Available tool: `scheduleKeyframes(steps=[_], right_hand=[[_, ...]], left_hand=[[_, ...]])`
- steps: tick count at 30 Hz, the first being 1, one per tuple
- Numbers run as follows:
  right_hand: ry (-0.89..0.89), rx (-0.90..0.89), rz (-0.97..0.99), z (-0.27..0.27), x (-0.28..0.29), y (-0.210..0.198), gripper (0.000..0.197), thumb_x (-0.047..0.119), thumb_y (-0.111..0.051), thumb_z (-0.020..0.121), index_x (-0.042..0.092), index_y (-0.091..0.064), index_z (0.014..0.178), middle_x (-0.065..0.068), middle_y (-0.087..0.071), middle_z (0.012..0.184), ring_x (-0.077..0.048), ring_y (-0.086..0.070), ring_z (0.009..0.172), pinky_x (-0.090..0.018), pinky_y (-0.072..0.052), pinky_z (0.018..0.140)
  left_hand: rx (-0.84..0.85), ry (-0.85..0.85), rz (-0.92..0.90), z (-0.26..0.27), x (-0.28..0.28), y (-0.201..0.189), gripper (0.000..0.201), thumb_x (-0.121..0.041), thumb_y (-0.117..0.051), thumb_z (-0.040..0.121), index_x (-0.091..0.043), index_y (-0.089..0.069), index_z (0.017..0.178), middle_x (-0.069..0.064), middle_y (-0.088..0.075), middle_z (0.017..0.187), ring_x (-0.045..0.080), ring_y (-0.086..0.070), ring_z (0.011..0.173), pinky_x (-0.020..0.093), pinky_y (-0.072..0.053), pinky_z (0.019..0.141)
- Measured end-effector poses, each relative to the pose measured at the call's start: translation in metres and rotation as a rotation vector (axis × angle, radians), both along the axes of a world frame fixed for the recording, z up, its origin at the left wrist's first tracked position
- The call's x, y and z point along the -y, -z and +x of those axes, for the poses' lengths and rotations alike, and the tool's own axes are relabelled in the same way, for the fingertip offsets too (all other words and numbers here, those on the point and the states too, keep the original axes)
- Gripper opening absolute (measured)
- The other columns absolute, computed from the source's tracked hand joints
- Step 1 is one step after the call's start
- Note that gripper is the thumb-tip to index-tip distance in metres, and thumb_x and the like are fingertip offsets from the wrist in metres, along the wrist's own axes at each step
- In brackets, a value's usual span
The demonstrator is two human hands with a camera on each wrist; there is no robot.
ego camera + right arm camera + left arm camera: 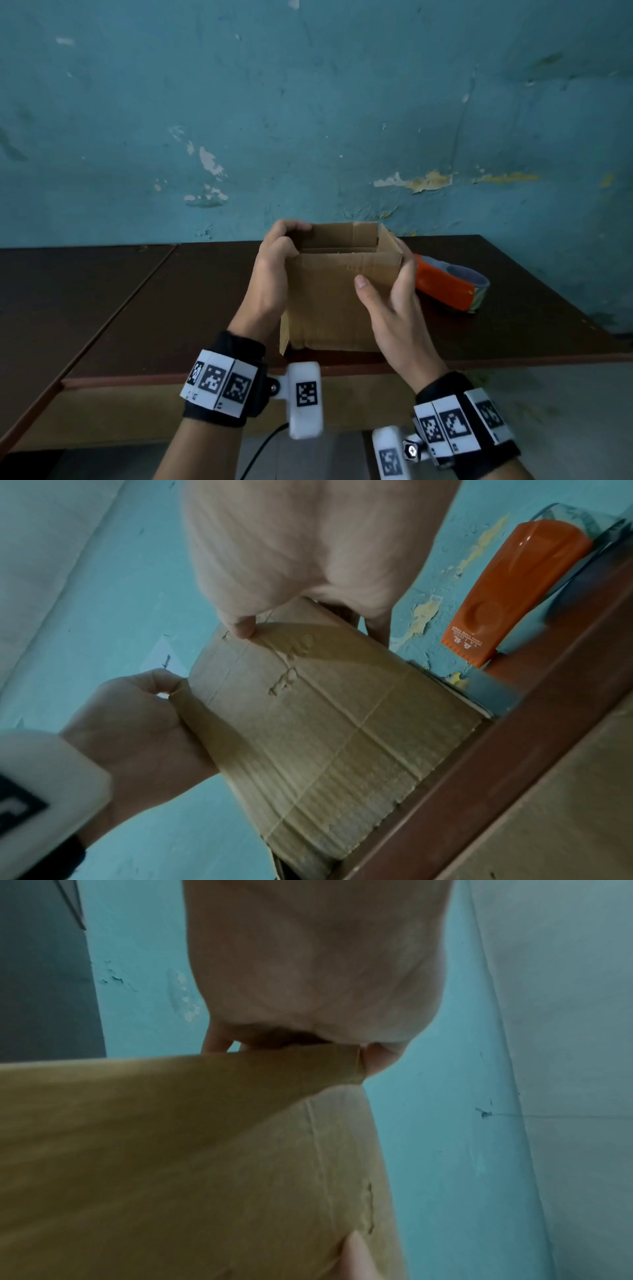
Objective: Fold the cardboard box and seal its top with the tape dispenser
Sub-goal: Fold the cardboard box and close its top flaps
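While both hands grip it, left hand [274, 270], right hand [394, 301], creased brown cardboard box [329, 301], top open, upright

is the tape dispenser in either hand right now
No, the tape dispenser lies on the table while the left hand and right hand grip the cardboard box.

One cardboard box [339, 301], one tape dispenser [445, 284], two tables [102, 308].

Brown cardboard box [329, 301] stands upright, top open; orange tape dispenser [445, 284] lies just right.
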State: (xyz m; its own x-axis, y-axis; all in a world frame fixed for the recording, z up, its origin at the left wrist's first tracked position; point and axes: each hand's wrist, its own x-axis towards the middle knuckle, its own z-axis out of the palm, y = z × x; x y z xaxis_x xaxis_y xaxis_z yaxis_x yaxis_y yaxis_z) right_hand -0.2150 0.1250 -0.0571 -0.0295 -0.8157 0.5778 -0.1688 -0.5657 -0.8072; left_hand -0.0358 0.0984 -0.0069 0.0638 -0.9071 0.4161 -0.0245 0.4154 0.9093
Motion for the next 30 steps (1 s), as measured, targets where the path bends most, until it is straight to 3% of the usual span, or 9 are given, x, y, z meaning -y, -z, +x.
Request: scheduleKeyframes(steps=[2,6,9,11,14,19,23,26,30], right_hand=[[0.015,0.007,0.001,-0.001,0.001,0.001,0.067,0.023,-0.062,0.099,0.025,-0.025,0.155,0.008,-0.053,0.147,-0.004,-0.049,0.137,-0.036,-0.039,0.116],[0.02,0.029,0.03,0.001,0.001,0.0,0.063,0.024,-0.064,0.099,0.027,-0.032,0.153,0.01,-0.056,0.143,-0.001,-0.052,0.133,-0.035,-0.042,0.114],[0.03,0.049,0.034,0.001,0.001,-0.001,0.06,0.021,-0.064,0.099,0.025,-0.035,0.152,0.01,-0.058,0.141,-0.002,-0.053,0.132,-0.035,-0.043,0.113],[0.036,0.05,0.043,0.001,0.0,-0.001,0.06,0.021,-0.064,0.099,0.024,-0.036,0.152,0.009,-0.058,0.142,-0.002,-0.053,0.132,-0.035,-0.042,0.114],[0.032,0.042,0.064,0.004,0.0,0.0,0.062,0.024,-0.064,0.099,0.024,-0.034,0.153,0.011,-0.057,0.143,0.001,-0.052,0.132,-0.033,-0.041,0.114],[0.006,0.005,0.082,0.001,0.001,0.003,0.063,0.034,-0.062,0.099,0.025,-0.035,0.155,0.008,-0.053,0.148,-0.005,-0.048,0.138,-0.043,-0.038,0.118],[-0.006,-0.056,0.062,-0.005,0.006,0.006,0.074,0.046,-0.059,0.096,0.029,-0.026,0.159,0.005,-0.043,0.158,-0.011,-0.038,0.147,-0.047,-0.032,0.121],[-0.017,-0.136,0.044,-0.012,0.011,0.006,0.078,0.05,-0.057,0.098,0.038,-0.014,0.162,0.005,-0.032,0.165,-0.011,-0.027,0.153,-0.048,-0.027,0.123],[-0.016,-0.202,0.037,-0.014,0.013,0.006,0.076,0.037,-0.057,0.102,0.053,-0.006,0.156,0.01,-0.024,0.168,-0.003,-0.021,0.153,-0.044,-0.023,0.126]], left_hand=[[-0.016,0.086,0.075,0.003,0.001,-0.004,0.055,-0.024,-0.038,0.074,-0.008,-0.067,0.118,0.011,-0.069,0.118,0.017,-0.063,0.1,0.018,-0.053,0.074],[0.013,0.152,0.159,0.005,0.002,-0.007,0.053,-0.031,-0.041,0.081,-0.014,-0.067,0.124,0.013,-0.065,0.132,0.025,-0.062,0.116,0.029,-0.05,0.085],[-0.046,0.12,0.183,-0.001,0.0,-0.008,0.044,-0.032,-0.038,0.101,-0.01,-0.07,0.123,0.011,-0.067,0.13,0.023,-0.063,0.117,0.031,-0.05,0.089],[-0.085,0.107,0.196,-0.001,-0.001,-0.008,0.046,-0.026,-0.032,0.107,-0.01,-0.074,0.12,0.011,-0.07,0.127,0.027,-0.063,0.121,0.035,-0.051,0.095],[-0.037,0.119,0.228,0.0,-0.002,-0.011,0.046,-0.017,-0.031,0.104,-0.017,-0.074,0.12,0.006,-0.067,0.13,0.023,-0.06,0.122,0.031,-0.048,0.092],[0.034,0.124,0.26,-0.004,-0.005,-0.019,0.044,-0.012,-0.034,0.104,-0.019,-0.071,0.127,0.002,-0.064,0.131,0.015,-0.061,0.114,0.022,-0.048,0.077],[0.033,0.14,0.293,-0.003,-0.007,-0.019,0.039,-0.021,-0.038,0.104,-0.022,-0.073,0.123,0.001,-0.066,0.125,0.016,-0.064,0.107,0.018,-0.051,0.066],[0.042,0.14,0.312,-0.002,-0.006,-0.013,0.04,-0.025,-0.037,0.104,-0.021,-0.073,0.119,0.002,-0.067,0.119,0.016,-0.063,0.099,0.025,-0.048,0.067],[0.042,0.107,0.384,-0.005,-0.006,0.002,0.038,-0.038,-0.042,0.094,-0.028,-0.076,0.109,-0.001,-0.069,0.113,0.018,-0.063,0.095,0.035,-0.05,0.073]])
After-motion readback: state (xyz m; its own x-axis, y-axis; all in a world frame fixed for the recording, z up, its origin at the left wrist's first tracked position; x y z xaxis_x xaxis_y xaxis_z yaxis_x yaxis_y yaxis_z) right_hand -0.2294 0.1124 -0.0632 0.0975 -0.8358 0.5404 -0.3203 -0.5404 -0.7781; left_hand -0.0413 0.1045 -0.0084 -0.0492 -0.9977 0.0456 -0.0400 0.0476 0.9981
